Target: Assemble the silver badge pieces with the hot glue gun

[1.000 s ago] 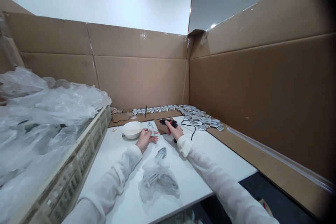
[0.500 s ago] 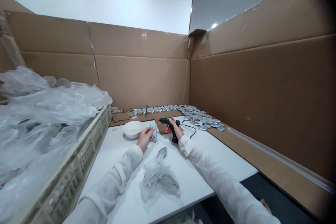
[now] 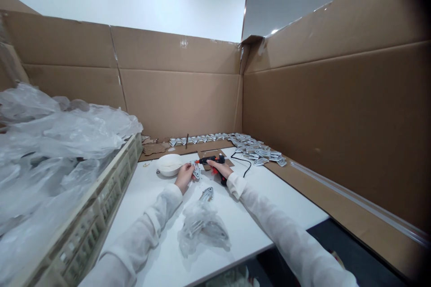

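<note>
My left hand pinches a small grey-white fish-shaped piece above the white table. In my right hand is a black hot glue gun with an orange-red nozzle, its tip at the upper end of the piece; whether they touch I cannot tell. Left of the piece stands a white bowl. Nearer to me lies a clear plastic bag of similar pieces, with one piece at its mouth.
A cream plastic crate heaped with clear plastic bags lines the left. Many similar pieces lie piled and in a row along the back. Cardboard walls enclose the table; a black cord runs behind the glue gun.
My right hand has brought the glue gun left and slightly down, so its nozzle is now at the piece. My left hand has stayed nearly in place, still holding the piece.
</note>
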A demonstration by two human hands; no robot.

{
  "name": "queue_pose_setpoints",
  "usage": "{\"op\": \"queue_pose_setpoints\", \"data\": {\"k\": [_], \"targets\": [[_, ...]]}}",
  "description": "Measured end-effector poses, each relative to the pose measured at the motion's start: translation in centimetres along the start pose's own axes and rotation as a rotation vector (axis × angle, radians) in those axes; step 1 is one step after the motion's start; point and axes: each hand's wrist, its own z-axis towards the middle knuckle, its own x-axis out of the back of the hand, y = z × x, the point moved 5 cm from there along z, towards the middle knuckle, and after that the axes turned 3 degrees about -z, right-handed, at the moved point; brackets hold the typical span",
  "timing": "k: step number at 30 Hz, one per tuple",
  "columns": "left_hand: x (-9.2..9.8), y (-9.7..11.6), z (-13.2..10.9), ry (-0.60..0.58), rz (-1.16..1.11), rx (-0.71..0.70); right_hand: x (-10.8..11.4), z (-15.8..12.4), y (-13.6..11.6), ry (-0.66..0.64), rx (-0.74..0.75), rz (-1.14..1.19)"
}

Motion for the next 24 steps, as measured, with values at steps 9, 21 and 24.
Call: {"op": "queue_pose_setpoints", "data": {"k": [9,21,24], "targets": [[-0.25,0.11,-0.18,-0.017,-0.008,0.031,-0.34,-0.11,-0.26,-0.052,-0.003,0.007],[-0.13,-0.24,0.07,-0.012,-0.008,0.022,0.10,-0.72,-0.72,0.006,-0.050,-0.064],[-0.18,-0.22,0.06,-0.015,-0.011,0.026,0.14,-0.72,-0.75,0.012,-0.046,-0.070]]}}
